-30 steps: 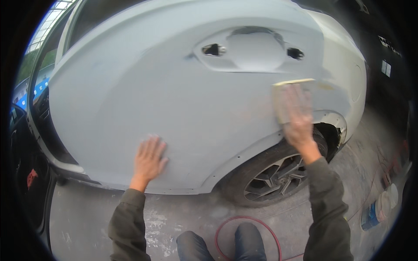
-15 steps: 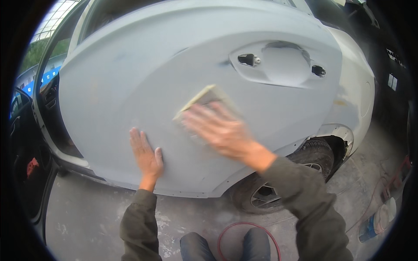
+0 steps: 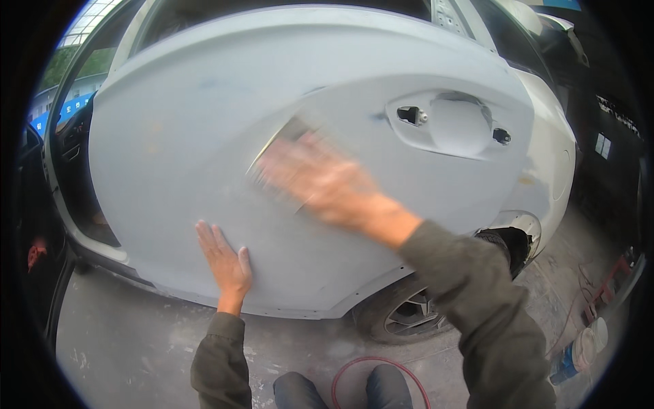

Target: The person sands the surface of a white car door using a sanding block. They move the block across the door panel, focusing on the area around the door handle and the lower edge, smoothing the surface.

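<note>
A car door (image 3: 174, 160) coated in matt pale grey fills the middle of the view. My right hand (image 3: 327, 180), smeared by motion, presses a flat piece of sandpaper (image 3: 294, 128) against the door's middle. The sandpaper's yellowish edge shows past my fingertips; the rest lies under my hand. Lower and to the left, my left hand (image 3: 227, 266) rests flat on the door with its fingers stretched out and nothing in it. Right of my right hand is the door-handle recess (image 3: 460, 123), with two dark holes and no handle fitted.
The rear wheel (image 3: 412, 317) sits below the door, partly behind my right sleeve. A red hose (image 3: 371, 359) loops on the dusty floor around my knees. Buckets (image 3: 582, 351) stand at the lower right. The dark open front door (image 3: 41, 273) is at far left.
My right hand has slid the sandpaper a little left across the door. The view has shifted slightly, and my left hand stays on about the same patch.
</note>
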The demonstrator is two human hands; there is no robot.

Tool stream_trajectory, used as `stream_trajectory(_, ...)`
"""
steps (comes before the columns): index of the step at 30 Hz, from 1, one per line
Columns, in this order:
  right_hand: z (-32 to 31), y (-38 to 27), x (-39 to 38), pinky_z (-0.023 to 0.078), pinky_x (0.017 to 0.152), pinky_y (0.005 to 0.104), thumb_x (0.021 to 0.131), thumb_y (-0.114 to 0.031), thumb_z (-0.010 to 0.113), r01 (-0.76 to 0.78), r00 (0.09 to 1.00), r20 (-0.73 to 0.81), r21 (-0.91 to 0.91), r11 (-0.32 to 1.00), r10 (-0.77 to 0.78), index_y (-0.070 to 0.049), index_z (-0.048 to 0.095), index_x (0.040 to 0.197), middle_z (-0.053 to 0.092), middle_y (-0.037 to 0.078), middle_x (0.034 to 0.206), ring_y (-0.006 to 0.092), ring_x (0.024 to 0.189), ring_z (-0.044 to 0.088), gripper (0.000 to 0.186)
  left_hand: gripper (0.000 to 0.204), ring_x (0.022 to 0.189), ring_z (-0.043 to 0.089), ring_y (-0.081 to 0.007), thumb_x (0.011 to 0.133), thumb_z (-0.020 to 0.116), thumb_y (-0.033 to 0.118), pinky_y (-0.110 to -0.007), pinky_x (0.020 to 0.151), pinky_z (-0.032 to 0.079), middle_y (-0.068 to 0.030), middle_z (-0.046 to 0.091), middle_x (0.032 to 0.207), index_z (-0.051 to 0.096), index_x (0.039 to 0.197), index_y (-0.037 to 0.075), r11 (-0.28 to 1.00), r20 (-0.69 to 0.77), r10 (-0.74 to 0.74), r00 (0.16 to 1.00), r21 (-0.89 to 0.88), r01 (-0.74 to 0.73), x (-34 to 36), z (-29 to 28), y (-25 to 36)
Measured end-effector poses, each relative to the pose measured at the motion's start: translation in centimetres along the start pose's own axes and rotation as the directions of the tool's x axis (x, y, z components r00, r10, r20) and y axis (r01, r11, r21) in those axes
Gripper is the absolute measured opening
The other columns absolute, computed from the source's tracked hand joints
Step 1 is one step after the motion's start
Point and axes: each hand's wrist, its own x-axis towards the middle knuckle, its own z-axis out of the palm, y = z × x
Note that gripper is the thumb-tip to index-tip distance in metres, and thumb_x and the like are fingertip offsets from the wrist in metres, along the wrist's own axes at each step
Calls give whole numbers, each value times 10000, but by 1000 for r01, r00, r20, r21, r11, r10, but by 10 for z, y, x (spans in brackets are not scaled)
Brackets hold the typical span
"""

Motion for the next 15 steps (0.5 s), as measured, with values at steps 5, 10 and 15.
stream_trajectory(5, -72, 47, -12, 230, 1338, 539, 907, -90, 628, -298, 954, -58, -263, 918, 293, -119, 513, 1611, 443, 44, 1715, 261, 1621, 339, 715, 849, 1653, 24, -508, 1105, 457, 439, -615, 1324, 61, -337, 34, 1773, 105, 1705, -47, 998, 3, -28, 1000, 56, 28, -11, -9, -5)
stream_trajectory(10, 4, -17, 44, 188, 1352, 553, 913, -169, 655, -222, 975, -40, -176, 959, 219, -132, 481, 1636, 379, 44, 1750, 274, 1649, 269, 745, 911, 1638, 47, -542, 1028, 663, 328, -602, 1328, 99, -380, 35, 1752, 181, 1658, -121, 989, 227, -144, 963, -9, 150, -66, -4, 46)
stream_trajectory(15, 87, -88, 55, 250, 1344, 507, 917, -202, 669, 75, 994, 92, -130, 989, -64, -130, 528, 1599, 404, 25, 1735, 225, 1625, 321, 700, 873, 1618, 133, -556, 1013, 715, 305, -560, 1322, 196, -390, 96, 1739, 270, 1626, -130, 955, 424, -226, 877, -81, 285, -112, -13, 105)
